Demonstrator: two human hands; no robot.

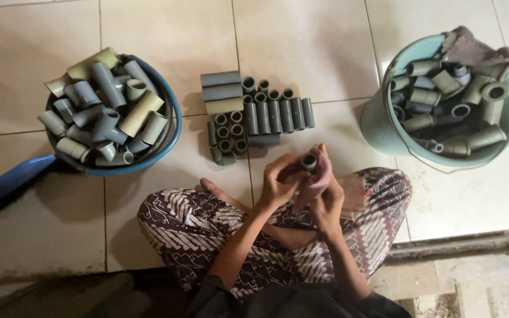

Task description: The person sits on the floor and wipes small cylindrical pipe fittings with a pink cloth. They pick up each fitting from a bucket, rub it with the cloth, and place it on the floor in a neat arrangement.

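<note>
— What have you got in your hands, seen from your head camera?

— A short grey pipe piece [308, 162], open end up. My left hand [278, 185] has its fingers clenched round its side, and my right hand [327, 203] grips a pinkish cloth [319, 179] pressed against it. Both are over my lap, above my patterned trousers [195, 229].

— And where is that from the sorted rows?

— Just on my side of the rows of pipe pieces [254, 115] on the tiled floor [325, 41], near but apart from them. To the left of the rows is a blue-rimmed pan [172, 118] heaped with grey and tan fittings, its blue handle pointing away from them. To the right, well apart, is a green bucket [378, 126] full of elbows and couplings, with a brown rag [472, 50] on its far rim.
</note>
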